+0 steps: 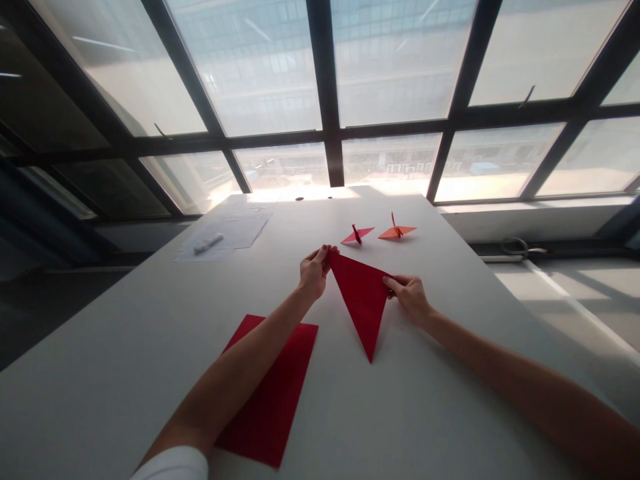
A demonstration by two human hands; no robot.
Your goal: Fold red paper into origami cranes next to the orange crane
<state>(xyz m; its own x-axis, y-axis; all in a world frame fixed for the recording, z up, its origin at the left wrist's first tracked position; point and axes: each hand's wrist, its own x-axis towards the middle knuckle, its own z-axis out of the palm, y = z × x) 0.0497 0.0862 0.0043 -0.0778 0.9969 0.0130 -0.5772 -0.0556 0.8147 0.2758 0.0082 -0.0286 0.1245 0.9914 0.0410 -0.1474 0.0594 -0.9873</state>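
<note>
Between my two hands a red sheet of paper [363, 293] is held up as a folded triangle, one point hanging down toward me. My left hand [315, 270] pinches its upper left corner. At the upper right corner, my right hand [409, 297] grips the paper between thumb and fingers. Under my left forearm lies a flat red paper sheet [285, 393], partly covered by the arm. Just beyond my hands stand a pink-red paper crane [357, 235] and an orange paper crane [397, 231].
The white table [430, 400] stretches toward large dark-framed windows. At its far left lie white sheets of paper [245, 230] with a small white object [208, 243] on them, its kind unclear. A coiled cable [515, 247] lies beyond the table's right edge.
</note>
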